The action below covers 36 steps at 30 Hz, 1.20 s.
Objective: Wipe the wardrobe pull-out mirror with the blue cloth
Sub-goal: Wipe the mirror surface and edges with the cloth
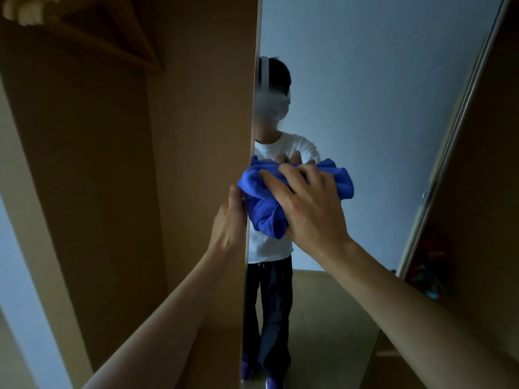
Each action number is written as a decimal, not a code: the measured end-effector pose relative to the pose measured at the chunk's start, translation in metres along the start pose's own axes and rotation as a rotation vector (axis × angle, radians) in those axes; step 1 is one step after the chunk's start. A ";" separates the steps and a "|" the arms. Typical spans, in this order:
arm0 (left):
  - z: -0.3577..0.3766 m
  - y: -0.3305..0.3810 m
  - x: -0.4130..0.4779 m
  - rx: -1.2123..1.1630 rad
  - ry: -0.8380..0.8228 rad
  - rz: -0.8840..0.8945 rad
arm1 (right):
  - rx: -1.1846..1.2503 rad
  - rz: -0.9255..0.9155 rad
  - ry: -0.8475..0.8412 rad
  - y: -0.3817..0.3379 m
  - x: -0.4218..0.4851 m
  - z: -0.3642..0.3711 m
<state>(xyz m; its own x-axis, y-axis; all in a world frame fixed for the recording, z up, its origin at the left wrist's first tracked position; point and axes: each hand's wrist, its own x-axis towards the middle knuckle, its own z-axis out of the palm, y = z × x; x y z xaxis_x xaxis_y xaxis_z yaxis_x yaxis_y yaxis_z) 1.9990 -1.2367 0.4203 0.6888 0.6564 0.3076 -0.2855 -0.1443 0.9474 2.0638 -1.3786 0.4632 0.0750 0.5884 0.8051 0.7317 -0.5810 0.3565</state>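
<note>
The tall pull-out mirror (365, 113) fills the middle of the view, its left edge running down the frame. My right hand (309, 203) presses a bunched blue cloth (261, 203) flat against the glass near that left edge, at mid height. My left hand (229, 220) grips the mirror's left edge just beside the cloth, fingers wrapped around the back of the panel. The glass reflects a person in a white shirt and dark trousers with the cloth.
A brown wardrobe panel (196, 136) stands left of the mirror, with a shelf (112, 43) high inside the open compartment. The mirror's metal frame (449, 153) slants down the right side, next to another brown panel (491, 192).
</note>
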 end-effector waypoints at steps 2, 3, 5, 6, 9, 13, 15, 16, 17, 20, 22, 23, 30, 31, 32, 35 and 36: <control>0.000 -0.005 -0.001 -0.022 0.008 -0.004 | 0.016 0.009 -0.002 -0.007 -0.015 0.010; -0.001 -0.009 -0.001 -0.026 0.010 -0.012 | 0.024 0.011 -0.009 -0.011 -0.023 0.014; -0.003 -0.016 -0.004 -0.019 0.010 -0.032 | 0.038 0.017 -0.020 -0.017 -0.037 0.023; -0.004 -0.020 -0.006 -0.014 0.009 -0.039 | 0.043 0.024 -0.019 -0.021 -0.043 0.026; -0.005 -0.035 -0.012 0.002 0.014 -0.053 | 0.055 0.042 -0.017 -0.030 -0.060 0.037; -0.007 -0.061 -0.019 0.018 0.030 -0.091 | 0.045 0.050 -0.023 -0.040 -0.083 0.053; -0.008 -0.073 -0.023 0.034 0.042 -0.098 | 0.042 0.047 -0.050 -0.046 -0.097 0.061; -0.009 -0.080 -0.024 0.041 0.049 -0.094 | 0.044 0.046 -0.057 -0.049 -0.104 0.064; -0.009 -0.086 -0.026 0.045 0.056 -0.092 | 0.048 0.047 -0.061 -0.052 -0.111 0.067; -0.011 -0.104 -0.030 0.053 0.068 -0.110 | 0.055 0.044 -0.078 -0.061 -0.131 0.076; -0.014 -0.118 -0.033 0.058 0.078 -0.135 | 0.058 0.037 -0.101 -0.068 -0.145 0.082; -0.015 -0.126 -0.035 0.071 0.080 -0.147 | 0.059 0.037 -0.112 -0.071 -0.152 0.084; -0.019 -0.184 -0.057 0.040 0.086 -0.273 | 0.109 0.052 -0.170 -0.091 -0.198 0.107; -0.020 -0.191 -0.059 0.044 0.083 -0.278 | 0.109 0.047 -0.181 -0.094 -0.205 0.111; -0.021 -0.198 -0.061 0.047 0.088 -0.280 | 0.107 0.039 -0.192 -0.098 -0.213 0.115; -0.023 -0.217 -0.068 0.077 0.108 -0.275 | 0.112 0.040 -0.212 -0.108 -0.237 0.129; -0.023 -0.223 -0.069 0.075 0.116 -0.281 | 0.117 0.043 -0.218 -0.112 -0.245 0.135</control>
<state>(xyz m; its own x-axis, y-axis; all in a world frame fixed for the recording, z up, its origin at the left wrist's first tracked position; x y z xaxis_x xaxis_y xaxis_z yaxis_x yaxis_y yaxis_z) 1.9995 -1.2330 0.1859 0.6520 0.7578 0.0244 -0.0415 0.0036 0.9991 2.0555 -1.3821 0.1618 0.2424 0.6794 0.6926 0.7974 -0.5462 0.2567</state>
